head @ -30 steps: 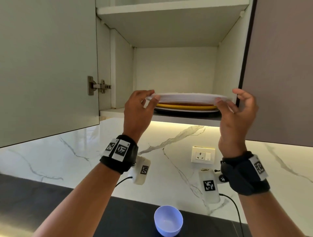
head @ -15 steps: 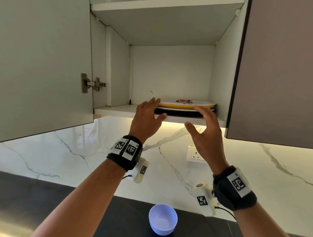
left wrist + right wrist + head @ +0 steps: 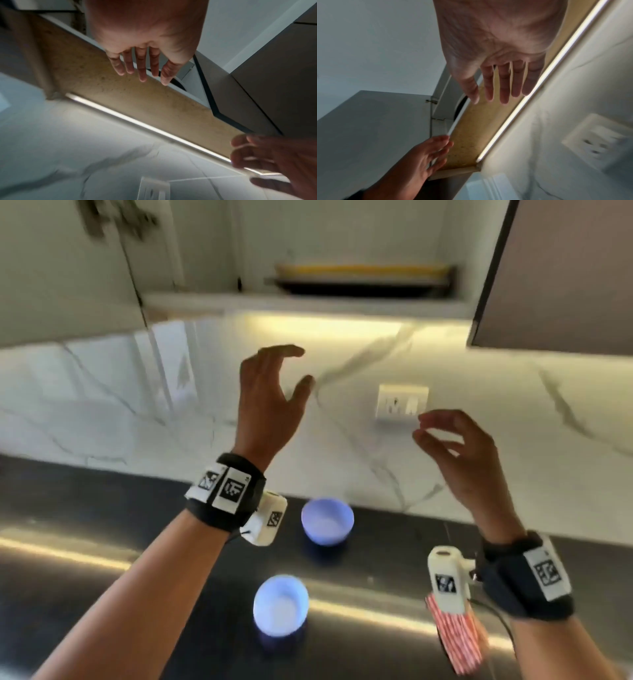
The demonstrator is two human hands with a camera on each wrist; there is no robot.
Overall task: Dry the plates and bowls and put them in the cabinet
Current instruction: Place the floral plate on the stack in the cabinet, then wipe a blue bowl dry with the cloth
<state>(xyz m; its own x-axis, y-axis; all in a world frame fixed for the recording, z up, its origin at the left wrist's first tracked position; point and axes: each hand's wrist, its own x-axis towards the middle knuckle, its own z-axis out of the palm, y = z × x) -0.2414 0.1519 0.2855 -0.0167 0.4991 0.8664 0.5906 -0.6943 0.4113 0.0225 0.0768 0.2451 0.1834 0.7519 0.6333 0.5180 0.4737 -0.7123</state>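
Observation:
A stack of plates (image 3: 361,279) lies on the lower shelf (image 3: 308,304) of the open wall cabinet. Two pale blue bowls stand on the dark counter: one near the backsplash (image 3: 327,520), one closer to me (image 3: 281,606). My left hand (image 3: 274,392) hangs in the air below the shelf, fingers relaxed and holding nothing. My right hand (image 3: 448,446) is lower, in front of the wall socket, fingers loosely spread and empty. Both wrist views show relaxed fingers (image 3: 140,66) (image 3: 503,83) under the cabinet's underside. A red-and-white striped cloth (image 3: 455,635) lies on the counter under my right wrist.
The left cabinet door (image 3: 65,268) stands open; a dark closed door (image 3: 561,275) is on the right. A light strip (image 3: 325,321) glows under the cabinet. A white socket (image 3: 402,404) sits in the marble backsplash. The dark counter (image 3: 102,525) runs along the bottom.
The white plate that both hands held at the shelf now lies on the stack. Both hands have let go and dropped down toward the counter; the view has tilted down, showing a second bowl.

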